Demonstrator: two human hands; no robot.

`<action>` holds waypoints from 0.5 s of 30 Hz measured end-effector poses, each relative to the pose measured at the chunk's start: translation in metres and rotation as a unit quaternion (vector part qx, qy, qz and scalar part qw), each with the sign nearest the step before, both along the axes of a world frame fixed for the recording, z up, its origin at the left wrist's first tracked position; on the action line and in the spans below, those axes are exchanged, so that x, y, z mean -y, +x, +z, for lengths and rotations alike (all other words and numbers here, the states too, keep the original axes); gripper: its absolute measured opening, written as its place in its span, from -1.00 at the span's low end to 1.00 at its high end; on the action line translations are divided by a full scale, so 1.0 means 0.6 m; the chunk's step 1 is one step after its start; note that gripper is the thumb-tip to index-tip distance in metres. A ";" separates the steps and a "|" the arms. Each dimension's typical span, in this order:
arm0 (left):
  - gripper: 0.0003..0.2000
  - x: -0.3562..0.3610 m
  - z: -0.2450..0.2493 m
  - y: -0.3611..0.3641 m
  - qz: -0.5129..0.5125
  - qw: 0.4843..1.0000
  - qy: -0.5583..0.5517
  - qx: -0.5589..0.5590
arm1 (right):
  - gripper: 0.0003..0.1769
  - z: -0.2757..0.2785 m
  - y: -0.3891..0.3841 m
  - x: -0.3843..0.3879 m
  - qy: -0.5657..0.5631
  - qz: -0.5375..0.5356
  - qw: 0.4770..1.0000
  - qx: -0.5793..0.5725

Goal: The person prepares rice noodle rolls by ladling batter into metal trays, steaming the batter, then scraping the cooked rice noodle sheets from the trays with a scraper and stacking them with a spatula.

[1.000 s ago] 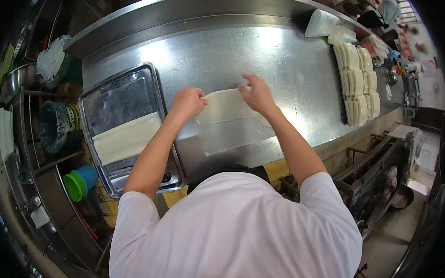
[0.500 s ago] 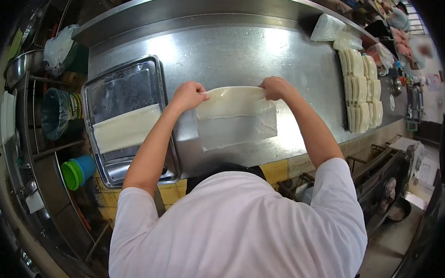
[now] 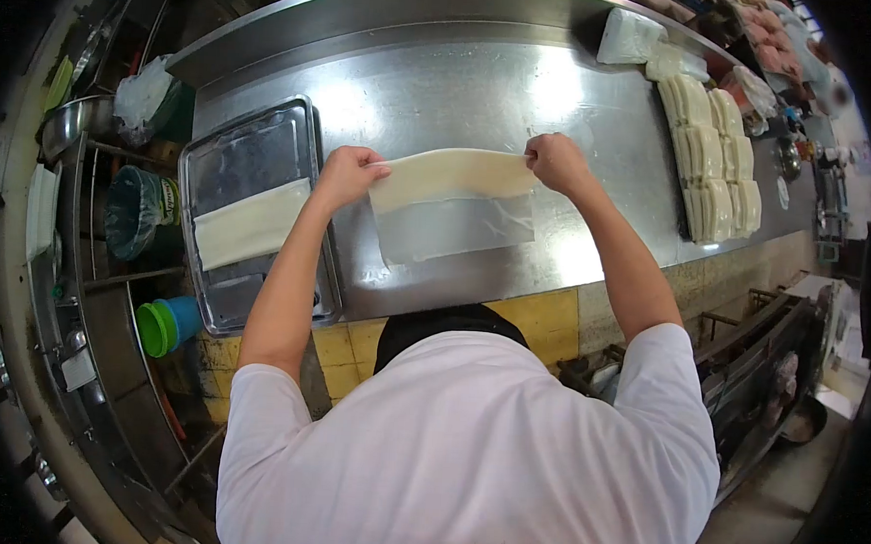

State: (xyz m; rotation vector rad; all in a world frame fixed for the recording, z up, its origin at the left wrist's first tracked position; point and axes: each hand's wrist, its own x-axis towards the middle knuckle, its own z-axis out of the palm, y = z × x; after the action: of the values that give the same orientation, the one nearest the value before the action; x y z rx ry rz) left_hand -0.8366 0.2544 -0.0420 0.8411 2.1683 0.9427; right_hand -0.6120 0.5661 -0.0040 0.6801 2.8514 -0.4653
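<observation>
A pale, floury-looking sheet of dough (image 3: 459, 178) hangs between my two hands over the steel counter. Its far edge is held up and slightly bowed. My left hand (image 3: 350, 177) pinches the far left corner, thumb and fingers closed. At the far right corner my right hand (image 3: 559, 165) is closed on the same edge, its fingertips partly hidden. A thin, clear plastic sheet (image 3: 456, 236) spreads from the dough's near side over the counter; how far it runs under the dough is hidden. Left of my hands, another folded dough sheet (image 3: 248, 225) lies on a metal tray (image 3: 316, 150).
On the right of the steel counter (image 3: 434, 87), several stacks of pale folded slabs (image 3: 708, 153) stand on a dark tray. White plastic packets (image 3: 632, 38) lie behind them. A lined bin (image 3: 135, 215) and green and blue buckets (image 3: 156, 328) are at the lower left.
Both hands have moved slightly away from my body and farther apart. The dough's held edge is now straighter and wider between them. The whole view has shifted a little.
</observation>
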 end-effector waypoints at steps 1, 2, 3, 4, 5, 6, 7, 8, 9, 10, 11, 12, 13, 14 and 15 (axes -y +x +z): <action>-0.79 0.009 0.011 0.010 0.002 1.000 0.019 -0.016 | -0.83 0.009 0.009 0.005 0.000 -0.011 1.000 -0.010; -0.80 0.018 0.020 0.020 0.005 0.999 0.037 -0.032 | -0.83 0.019 0.019 0.011 0.000 -0.010 1.000 -0.013; -0.80 0.028 0.020 0.027 0.006 0.999 0.038 -0.036 | -0.82 0.029 0.030 0.018 -0.010 -0.021 1.000 -0.020; -0.81 0.039 0.022 0.036 0.014 0.999 0.045 -0.020 | -0.82 0.036 0.041 0.025 -0.021 -0.031 0.999 -0.027; -0.83 0.048 0.022 0.045 0.023 0.998 0.052 -0.005 | -0.82 0.038 0.053 0.031 -0.021 -0.029 0.999 -0.031; -0.83 0.058 0.022 0.056 0.025 0.998 0.052 -0.009 | -0.82 0.038 0.066 0.036 -0.017 -0.037 0.998 -0.042; -0.81 0.069 0.029 0.070 0.035 0.998 0.045 -0.013 | -0.82 0.037 0.079 0.042 -0.013 -0.045 0.997 -0.054; -0.80 0.080 0.036 0.086 0.045 0.998 0.038 -0.016 | -0.82 0.037 0.093 0.049 -0.013 -0.043 0.997 -0.056; -0.80 0.091 0.041 0.103 0.046 0.998 0.038 -0.019 | -0.82 0.036 0.108 0.056 -0.021 -0.047 0.996 -0.069; -0.81 0.099 0.048 0.122 0.051 0.998 0.025 -0.035 | -0.82 0.033 0.124 0.063 -0.029 -0.051 0.995 -0.081; -0.81 0.108 0.053 0.141 0.057 0.997 0.012 -0.051 | -0.82 0.026 0.141 0.072 -0.029 -0.050 0.995 -0.082; -0.81 0.120 0.050 0.162 0.058 0.997 0.012 -0.052 | -0.81 0.013 0.160 0.082 -0.027 -0.048 0.994 -0.089; -0.83 0.134 0.041 0.183 0.028 0.996 0.016 -0.082 | -0.81 -0.002 0.181 0.093 -0.026 -0.046 0.994 -0.096; -0.83 0.147 0.032 0.203 -0.001 0.994 0.020 -0.111 | -0.80 -0.019 0.203 0.108 -0.038 -0.049 0.995 -0.079; -0.83 0.159 0.022 0.220 0.001 0.994 0.018 -0.111 | -0.78 -0.036 0.226 0.123 -0.050 -0.051 0.995 -0.063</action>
State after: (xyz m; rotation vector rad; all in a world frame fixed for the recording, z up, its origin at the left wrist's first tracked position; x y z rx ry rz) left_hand -0.7046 0.1590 -0.0288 1.0021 2.3457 0.9308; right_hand -0.4762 0.4924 -0.0257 0.8084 2.8949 -0.6846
